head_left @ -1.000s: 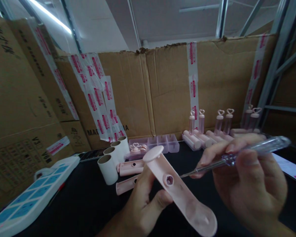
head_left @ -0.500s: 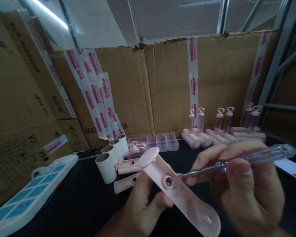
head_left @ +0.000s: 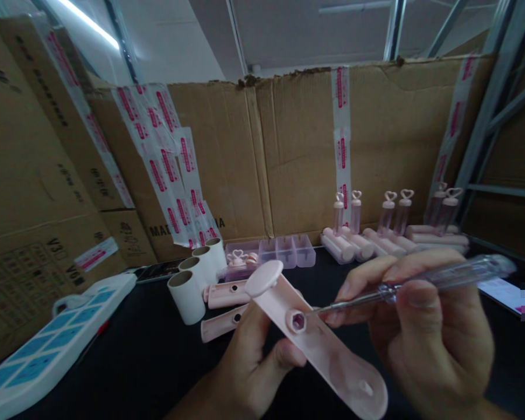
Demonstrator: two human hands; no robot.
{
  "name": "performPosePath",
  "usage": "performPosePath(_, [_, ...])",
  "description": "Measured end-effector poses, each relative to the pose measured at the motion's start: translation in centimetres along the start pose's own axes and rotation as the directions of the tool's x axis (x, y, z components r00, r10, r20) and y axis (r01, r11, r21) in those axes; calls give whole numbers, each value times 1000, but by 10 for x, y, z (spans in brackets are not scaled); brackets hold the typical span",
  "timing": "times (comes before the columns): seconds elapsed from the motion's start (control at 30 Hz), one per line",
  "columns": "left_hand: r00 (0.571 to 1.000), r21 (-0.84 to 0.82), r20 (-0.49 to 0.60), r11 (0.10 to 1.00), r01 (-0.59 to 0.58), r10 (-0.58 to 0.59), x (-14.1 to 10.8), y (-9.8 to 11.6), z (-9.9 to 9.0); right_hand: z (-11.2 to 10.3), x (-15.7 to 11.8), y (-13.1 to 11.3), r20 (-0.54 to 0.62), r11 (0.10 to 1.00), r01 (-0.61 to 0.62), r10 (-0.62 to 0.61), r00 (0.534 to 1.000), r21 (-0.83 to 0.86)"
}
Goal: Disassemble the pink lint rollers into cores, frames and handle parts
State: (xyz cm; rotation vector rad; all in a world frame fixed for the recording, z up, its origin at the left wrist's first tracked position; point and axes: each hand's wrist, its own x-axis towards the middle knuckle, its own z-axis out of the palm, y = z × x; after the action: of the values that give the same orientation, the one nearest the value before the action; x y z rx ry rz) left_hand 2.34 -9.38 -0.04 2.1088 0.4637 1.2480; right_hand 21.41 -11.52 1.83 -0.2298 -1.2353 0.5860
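A pale pink half-tube plastic shell with a round flange at its upper end lies tilted in my left hand, pinched between thumb and fingers. Its hollow side faces me, with a hexagonal socket near the middle. My right hand grips a screwdriver by its clear handle. The metal shaft points left, and its tip is beside the socket's rim; whether it touches cannot be told. Just behind my left hand lie two similar pink shells, each with a dark round hole.
White cardboard tubes stand in a row left of centre. Behind are a clear compartment box with heart-shaped pieces and several pink tubes with heart-topped clear vials. A power strip lies left, a lit screen right; cardboard walls the back.
The screwdriver and my right hand have shifted slightly left, bringing the tip closer to the socket. My left hand keeps the shell almost still.
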Motion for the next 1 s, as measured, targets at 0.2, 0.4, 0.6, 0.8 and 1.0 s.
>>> performPosePath(0.2, [1000,-11,15,1000,16,-15,0,0,0,7,-1,3,-50,999,-33,35,998,44])
performPosePath(0.4, [999,10,14,999,31,-31,-1,-1,0,4,-1,3,-45,1000,-7,8,999,22])
performPosePath(0.6, [999,42,-21,999,25,-24,-2,-1,1,6,-1,-1,-92,998,43,-47,995,-43])
performPosePath(0.8, [999,32,-3,999,39,-39,-2,-1,2,5,0,0,-66,1000,17,-19,998,-24])
performPosePath(1.0, [999,42,-19,998,39,-39,-1,0,2,3,2,2,-38,1000,-7,8,999,18])
